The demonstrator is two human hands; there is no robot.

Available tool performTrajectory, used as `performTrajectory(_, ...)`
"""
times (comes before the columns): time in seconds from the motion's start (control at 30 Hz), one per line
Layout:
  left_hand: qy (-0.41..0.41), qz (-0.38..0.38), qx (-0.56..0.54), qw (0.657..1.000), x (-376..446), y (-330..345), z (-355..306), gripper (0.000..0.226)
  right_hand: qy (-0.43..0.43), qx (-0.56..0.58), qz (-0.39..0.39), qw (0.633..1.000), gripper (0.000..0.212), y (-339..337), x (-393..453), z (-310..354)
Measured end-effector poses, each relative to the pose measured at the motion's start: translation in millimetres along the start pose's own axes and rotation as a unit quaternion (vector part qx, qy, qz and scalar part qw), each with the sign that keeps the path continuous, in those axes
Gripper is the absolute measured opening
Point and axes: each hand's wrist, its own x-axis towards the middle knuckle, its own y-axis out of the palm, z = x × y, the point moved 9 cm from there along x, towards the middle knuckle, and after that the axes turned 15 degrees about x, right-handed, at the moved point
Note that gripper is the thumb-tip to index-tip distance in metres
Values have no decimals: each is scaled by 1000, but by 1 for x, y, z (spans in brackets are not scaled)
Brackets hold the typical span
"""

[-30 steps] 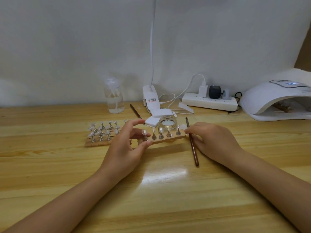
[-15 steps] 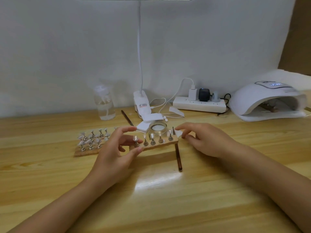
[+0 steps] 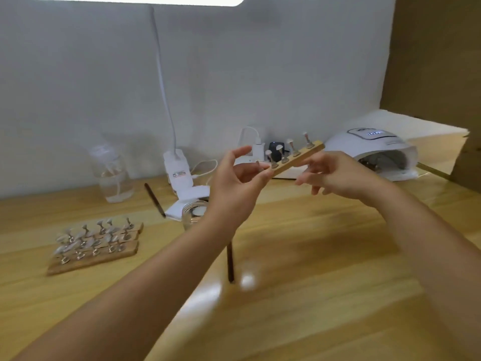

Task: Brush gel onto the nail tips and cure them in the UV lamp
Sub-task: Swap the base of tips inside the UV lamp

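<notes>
**Strip lifted, headed for lamp; cure not yet begun**

Wooden strip (image 3: 299, 158) with five upright stands carrying nail tips held in the air, tilted, far end higher and pointing toward UV lamp (image 3: 374, 155). Near end pinched in left hand (image 3: 234, 186) between thumb and curled fingers, forefinger raised free. Right hand (image 3: 335, 174) just under the strip's middle, fingers loosely spread; contact with the wood not clear, so grip there cannot be told. Frame blurred by motion.

Lamp at far right of surface (image 3: 312, 256), display lit, mouth facing the hands. Something already inside the mouth, too dim to identify. Strip near the lamp but well short of the opening.

Gel jar (image 3: 194, 213) open on the surface, partly hidden behind left forearm. One brush (image 3: 230, 261) lying flat below the forearm, a second brush (image 3: 155, 200) farther back beside the bottle (image 3: 113, 173). Neither brush in hand.

Three more strips (image 3: 96, 246) of tips lying side by side at left, untouched for now.

Judgement: brushing of this strip probably finished, given brush set down and strip carried lampward; gloss on tips not resolvable. Remaining: insert strip, cure, then likely the three strips at left, whose coating state cannot be read.
</notes>
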Motion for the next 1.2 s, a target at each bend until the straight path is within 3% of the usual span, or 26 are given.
performTrajectory(0.07, -4, 18, -23, 1000, 10, 18, 3, 43, 13, 61, -13, 998, 20, -19, -3, -4)
performTrajectory(0.23, -6, 96, -17, 995, 25, 61, 16, 54, 47, 142, -8, 989, 53, -52, -10, -16)
performTrajectory(0.5, -18, 145, -9, 989, 39, 112, 23, 58, 120, 146, -7, 982, 37, -80, -17, -59)
performTrajectory(0.7, 14, 177, 53, 983, 54, 137, 12, 63, 169, 0, -6, 986, 20, -110, -27, -80)
performTrajectory(0.93, 14, 133, 35, 990, 52, 166, 14, 67, 133, -89, -47, 986, 19, -147, -27, -78)
performTrajectory(1.2, 8, 76, 62, 995, 57, 159, 28, 61, 139, -97, -99, 980, 20, -190, -48, -107)
